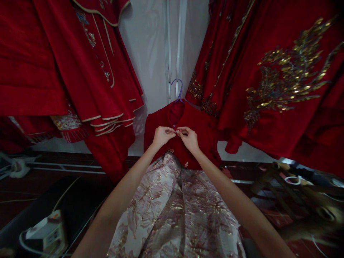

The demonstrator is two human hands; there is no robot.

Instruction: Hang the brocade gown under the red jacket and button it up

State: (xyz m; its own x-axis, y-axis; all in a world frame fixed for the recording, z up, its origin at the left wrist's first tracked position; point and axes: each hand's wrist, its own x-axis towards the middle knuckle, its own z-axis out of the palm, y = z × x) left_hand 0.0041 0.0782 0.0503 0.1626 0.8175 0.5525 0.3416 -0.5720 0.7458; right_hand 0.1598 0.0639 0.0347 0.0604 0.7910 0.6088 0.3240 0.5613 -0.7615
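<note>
A red top (156, 123) hangs on a purple hanger (179, 91) in front of me, over a pale pink and gold brocade skirt (150, 200). Just below its collar opening, my left hand (163, 137) pinches one front edge of the red top. My right hand (189, 139) pinches the facing edge, and the fingertips of both hands nearly meet. Small pale beads show between them, a beaded fastener (176, 131) partly hidden by the fingers. Lower on the front sit a beaded ornament (171, 151) and another beaded ornament (186, 165).
Red garments with pale piping (88, 71) hang at the left. On the right hangs a red garment with gold sequin embroidery (285, 79). A white power strip (51, 233) with a cord lies on a dark surface at lower left. A wooden frame (279, 186) stands at lower right.
</note>
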